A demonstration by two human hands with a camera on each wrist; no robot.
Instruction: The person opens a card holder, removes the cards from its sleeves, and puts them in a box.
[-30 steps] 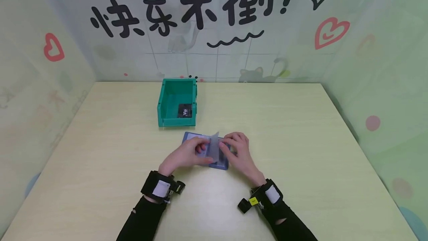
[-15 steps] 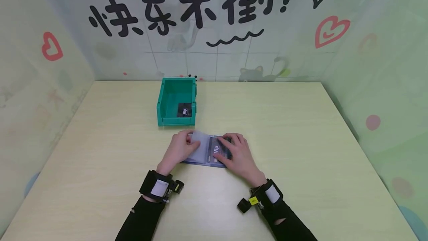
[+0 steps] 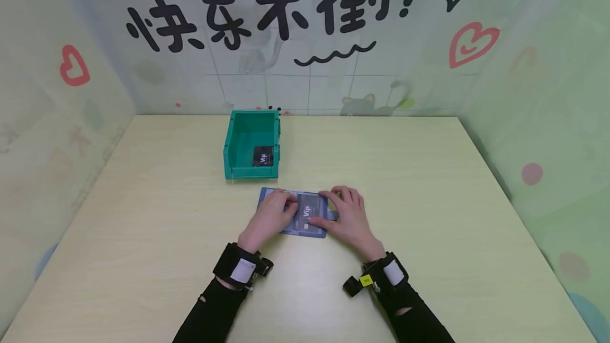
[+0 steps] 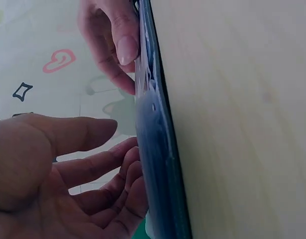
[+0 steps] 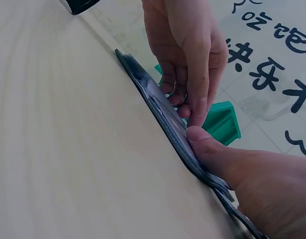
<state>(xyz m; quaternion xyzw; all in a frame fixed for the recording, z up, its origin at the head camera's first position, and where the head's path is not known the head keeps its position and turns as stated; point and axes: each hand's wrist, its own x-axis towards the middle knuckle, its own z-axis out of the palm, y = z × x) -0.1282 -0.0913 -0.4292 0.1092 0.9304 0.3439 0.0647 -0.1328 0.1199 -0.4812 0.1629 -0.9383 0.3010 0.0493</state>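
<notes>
In the head view a blue card holder (image 3: 311,231) lies spread on the table, with a dark "Vip" card (image 3: 306,210) on its right side. My left hand (image 3: 272,215) is over the holder's left part. The left wrist view shows its thumb apart from its bent fingers (image 4: 133,172), which meet the holder's clear pages (image 4: 152,124). Across the holder's right side my right hand (image 3: 350,218) rests, its thumb on the card and its index finger at the far edge. In the right wrist view that thumb (image 5: 205,147) presses the holder; the other fingers are hidden.
A green bin (image 3: 251,172) stands behind the holder, with another black "Vip" card (image 3: 263,156) inside. Pale wood table (image 3: 429,200) surrounds them, backed by a printed cloth wall (image 3: 310,89).
The left hand turned a clear page over to the left, then came back right toward the card. The right hand shifted slightly right, baring more of the card.
</notes>
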